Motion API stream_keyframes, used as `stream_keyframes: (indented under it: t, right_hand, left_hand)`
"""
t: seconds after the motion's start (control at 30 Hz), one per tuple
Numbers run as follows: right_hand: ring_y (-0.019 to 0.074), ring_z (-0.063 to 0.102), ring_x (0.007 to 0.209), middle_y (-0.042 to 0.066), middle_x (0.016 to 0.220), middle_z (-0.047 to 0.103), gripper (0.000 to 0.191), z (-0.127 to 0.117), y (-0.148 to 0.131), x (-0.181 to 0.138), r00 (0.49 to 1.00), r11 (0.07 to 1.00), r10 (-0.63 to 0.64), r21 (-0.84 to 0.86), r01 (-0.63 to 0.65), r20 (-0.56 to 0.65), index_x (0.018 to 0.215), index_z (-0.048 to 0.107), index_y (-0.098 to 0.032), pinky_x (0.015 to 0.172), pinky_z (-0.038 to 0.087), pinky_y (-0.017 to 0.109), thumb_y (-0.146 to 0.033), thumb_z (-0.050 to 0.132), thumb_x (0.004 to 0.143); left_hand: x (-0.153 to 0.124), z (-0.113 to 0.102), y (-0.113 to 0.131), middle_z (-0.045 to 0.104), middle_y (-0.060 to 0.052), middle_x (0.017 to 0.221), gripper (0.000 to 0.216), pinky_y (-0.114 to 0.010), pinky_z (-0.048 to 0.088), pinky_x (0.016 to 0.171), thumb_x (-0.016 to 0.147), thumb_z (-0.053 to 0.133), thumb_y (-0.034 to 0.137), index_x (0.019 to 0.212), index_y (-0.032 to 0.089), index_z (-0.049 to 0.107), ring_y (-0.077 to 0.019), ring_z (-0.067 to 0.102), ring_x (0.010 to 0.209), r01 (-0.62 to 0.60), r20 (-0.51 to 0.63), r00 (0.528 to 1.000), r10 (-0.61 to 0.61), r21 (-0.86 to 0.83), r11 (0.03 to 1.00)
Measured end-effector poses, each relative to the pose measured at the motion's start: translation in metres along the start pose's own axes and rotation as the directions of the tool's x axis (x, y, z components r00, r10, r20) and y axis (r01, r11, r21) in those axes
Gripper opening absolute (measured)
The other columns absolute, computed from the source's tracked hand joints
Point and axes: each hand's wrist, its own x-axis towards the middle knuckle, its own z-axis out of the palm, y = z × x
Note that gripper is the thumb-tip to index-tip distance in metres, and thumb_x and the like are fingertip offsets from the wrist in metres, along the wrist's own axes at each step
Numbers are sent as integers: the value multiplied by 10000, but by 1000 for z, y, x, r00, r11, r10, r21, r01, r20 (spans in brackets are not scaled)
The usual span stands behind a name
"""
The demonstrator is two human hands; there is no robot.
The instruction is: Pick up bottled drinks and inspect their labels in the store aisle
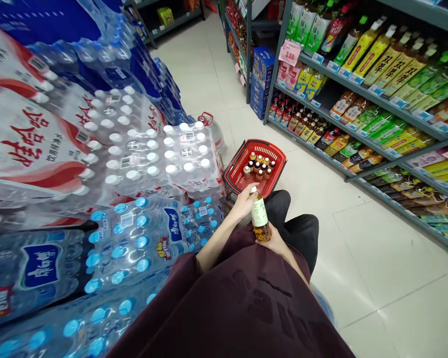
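Before my body I hold a tea-coloured drink bottle (260, 213) with a pale green label and a white cap. The fingers of my left hand (243, 203) close around its neck, near the cap. Lower down, my right hand (275, 242) grips the amber base, partly hidden behind the bottle. The bottle is tilted, cap pointing away from me. Just beyond it a red shopping basket (278, 155) sits on the floor. Several small bottles (259, 164) with white or yellow caps stand inside the basket.
To the left are stacked shrink-wrapped water packs with white caps (149, 156) and blue caps (134, 243). A large water jug (214, 133) stands behind the basket. Shelves of bottled drinks (373, 89) line the right side. Tiled floor (358, 238) runs between.
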Motion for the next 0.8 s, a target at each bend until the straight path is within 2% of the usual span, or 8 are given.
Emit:
stream_keyframes:
  t: [0.17, 0.4, 0.6, 0.8]
  right_hand:
    - [310, 665, 1172, 144, 1264, 708, 812, -3, -1, 3, 999, 999, -37, -28, 36, -15, 1340, 539, -178, 1087, 476, 515, -341, 919, 641]
    - [312, 640, 1193, 132, 1272, 683, 852, -4, 2, 3, 995, 995, -59, -85, 52, -79, 1300, 521, -207, 1100, 464, 494, -320, 942, 569]
    - [286, 637, 1149, 81, 1212, 665, 778, -5, 0, 4, 991, 982, -87, -179, 67, -106, 1223, 516, -230, 1063, 486, 484, -345, 933, 577]
    - [277, 655, 1107, 88, 1194, 676, 716, -6, -3, 3, 991, 973, -75, -224, 50, -108, 1212, 537, -209, 1030, 508, 477, -362, 910, 621]
  left_hand:
    - [0, 0, 2, 692, -93, 1253, 478, -417, 458, 1057, 886, 507, 182, 1352, 218, 610, -244, 641, 1127, 45, -9, 999, -45, -52, 998]
    - [-2, -2, 2, 719, -58, 1206, 448, -404, 449, 1042, 881, 554, 229, 1320, 260, 640, -246, 646, 1117, 12, -10, 1000, -13, -28, 1000]
    - [-2, -5, 4, 727, -43, 1204, 376, -405, 452, 1039, 872, 574, 231, 1228, 265, 691, -256, 660, 1103, -28, -11, 1000, 29, 80, 996]
    - [-2, -3, 5, 713, -46, 1257, 377, -396, 434, 1085, 885, 572, 235, 1244, 258, 684, -250, 648, 1164, -99, 9, 995, 98, 131, 986]
